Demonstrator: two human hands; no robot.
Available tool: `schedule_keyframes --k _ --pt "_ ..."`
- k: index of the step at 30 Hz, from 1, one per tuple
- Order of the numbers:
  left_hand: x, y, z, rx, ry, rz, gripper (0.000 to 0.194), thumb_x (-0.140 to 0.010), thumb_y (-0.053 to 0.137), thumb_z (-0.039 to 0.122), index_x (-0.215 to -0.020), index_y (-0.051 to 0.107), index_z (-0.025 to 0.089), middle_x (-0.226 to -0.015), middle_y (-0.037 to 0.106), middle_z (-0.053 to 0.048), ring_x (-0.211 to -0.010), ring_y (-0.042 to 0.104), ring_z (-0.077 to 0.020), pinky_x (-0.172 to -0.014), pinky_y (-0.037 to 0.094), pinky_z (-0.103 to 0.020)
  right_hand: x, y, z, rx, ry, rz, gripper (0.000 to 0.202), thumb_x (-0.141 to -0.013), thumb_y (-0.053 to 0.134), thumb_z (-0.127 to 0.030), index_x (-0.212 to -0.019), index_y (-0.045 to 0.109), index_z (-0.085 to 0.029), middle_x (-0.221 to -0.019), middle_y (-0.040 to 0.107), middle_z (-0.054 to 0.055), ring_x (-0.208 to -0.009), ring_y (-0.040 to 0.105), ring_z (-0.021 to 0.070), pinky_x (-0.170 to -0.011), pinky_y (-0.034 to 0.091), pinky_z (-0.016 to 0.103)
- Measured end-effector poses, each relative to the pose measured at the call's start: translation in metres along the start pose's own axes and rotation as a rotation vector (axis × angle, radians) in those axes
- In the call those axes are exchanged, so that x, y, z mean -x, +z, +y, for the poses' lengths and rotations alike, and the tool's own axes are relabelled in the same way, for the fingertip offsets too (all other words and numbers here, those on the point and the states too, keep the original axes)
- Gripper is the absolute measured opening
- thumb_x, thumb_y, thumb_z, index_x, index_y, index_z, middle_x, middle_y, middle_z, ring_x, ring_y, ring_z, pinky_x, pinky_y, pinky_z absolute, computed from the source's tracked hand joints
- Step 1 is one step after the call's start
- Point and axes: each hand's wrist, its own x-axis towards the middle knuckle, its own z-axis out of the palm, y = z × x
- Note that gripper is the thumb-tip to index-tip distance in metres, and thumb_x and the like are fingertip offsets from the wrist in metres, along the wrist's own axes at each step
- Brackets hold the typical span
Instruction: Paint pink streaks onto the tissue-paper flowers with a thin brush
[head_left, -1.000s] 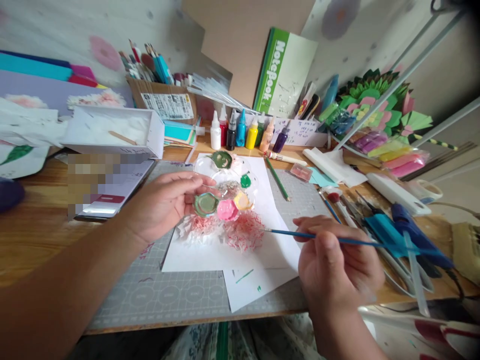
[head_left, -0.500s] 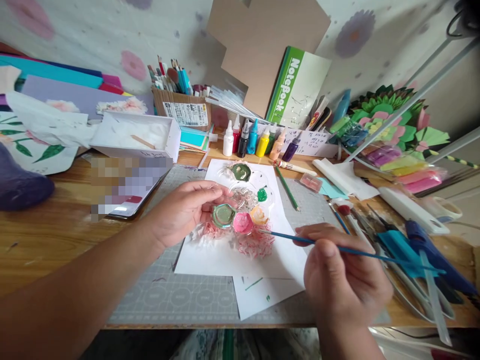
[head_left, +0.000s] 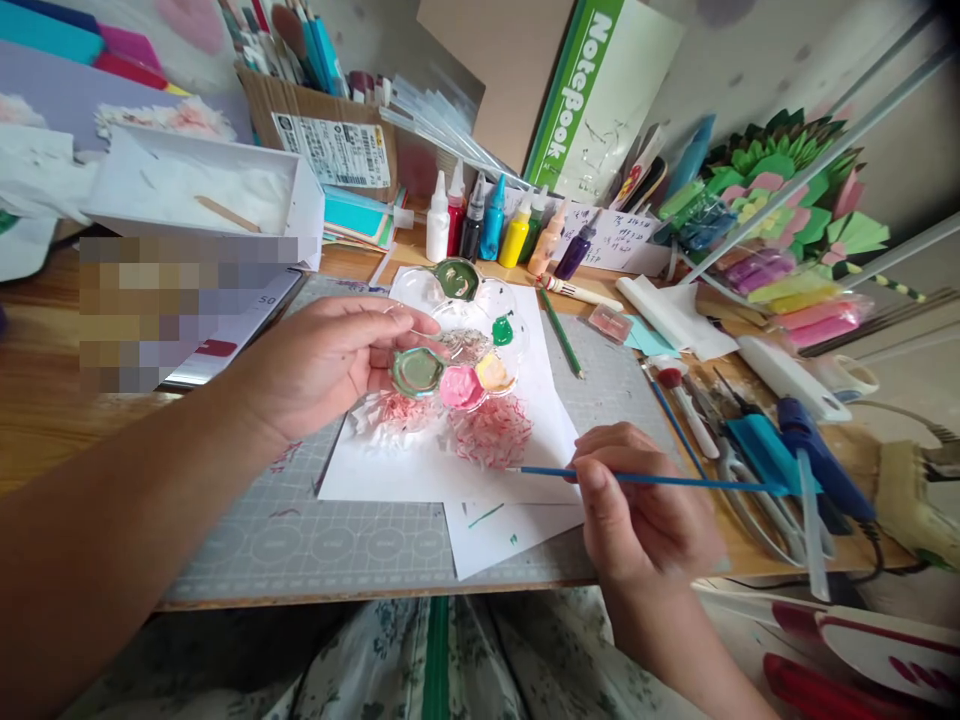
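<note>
Between the thumb and fingers of my left hand [head_left: 326, 350] is a clear flower-shaped paint palette [head_left: 511, 300], held by its left side above the white paper [head_left: 360, 475]. Its wells carry dark green, bright green, grey-green, pink and pale yellow paint. My right hand [head_left: 641, 500] is closed around a thin blue paintbrush [head_left: 547, 472], tip pointing left. That tip appears at the near edge of a ruffled pink-and-white paper flower [head_left: 491, 432]; whether it touches, I cannot tell. Another ruffled flower [head_left: 401, 412] lies to its left, partly under the palette.
Several paint bottles [head_left: 493, 220] stand behind the paper. A green pencil [head_left: 561, 335] lies on the grey cutting mat [head_left: 300, 540]. Brushes, scissors and a blue glue gun [head_left: 802, 430] crowd the right side. At left sits a white box [head_left: 307, 200] with a wooden stick inside.
The brush tip has moved from beside the palette's yellow and pink wells to the near edge of the right flower. My left hand still holds the palette. The view has tilted down.
</note>
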Motion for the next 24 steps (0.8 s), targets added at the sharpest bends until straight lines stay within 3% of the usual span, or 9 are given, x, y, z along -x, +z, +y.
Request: schedule_keyframes --k 6,12,18,24 --pt "0.0003 -0.0004 0.0018 -0.015 -0.01 0.019 0.008 -0.077 0.077 0.018 -0.08 0.078 0.011 -0.079 0.078 -0.011 -0.07 0.073 -0.0221 -0.054 0.056 -0.029 -0.0049 0.0015 0.0021 0.043 -0.112 -0.004 0.019 -0.083 0.064 -0.001 -0.086 0.062 -0.02 -0.067 0.063 0.0 -0.058 0.058 0.0156 -0.054 0.048 0.032" --pt "0.0002 0.0014 0.005 -0.048 -0.032 0.029 0.009 -0.077 0.073 0.017 -0.08 0.078 0.01 -0.076 0.077 -0.012 -0.068 0.073 -0.0225 -0.055 0.057 -0.031 0.0017 -0.0007 0.0004 0.04 0.004 0.042 0.018 -0.086 0.063 -0.005 -0.078 0.061 -0.021 -0.065 0.061 -0.002 -0.057 0.06 0.0159 -0.058 0.049 0.035" --pt "-0.0014 -0.0006 0.0029 -0.059 -0.026 0.027 0.012 -0.077 0.075 0.022 -0.083 0.077 0.011 -0.078 0.076 -0.012 -0.069 0.072 -0.0233 -0.06 0.058 -0.036 -0.0011 -0.0009 -0.0028 0.038 0.006 0.007 0.017 -0.085 0.064 -0.004 -0.081 0.062 -0.021 -0.068 0.063 -0.001 -0.058 0.06 0.0158 -0.059 0.049 0.035" --pt "-0.0014 -0.0015 0.0028 -0.043 -0.024 0.027 0.008 -0.073 0.077 0.019 -0.079 0.078 0.012 -0.076 0.077 -0.01 -0.067 0.072 -0.0216 -0.054 0.056 -0.03 -0.0037 -0.0014 -0.0033 0.05 -0.02 -0.026 0.017 -0.086 0.063 -0.004 -0.084 0.062 -0.021 -0.068 0.062 -0.001 -0.06 0.059 0.0159 -0.058 0.048 0.034"
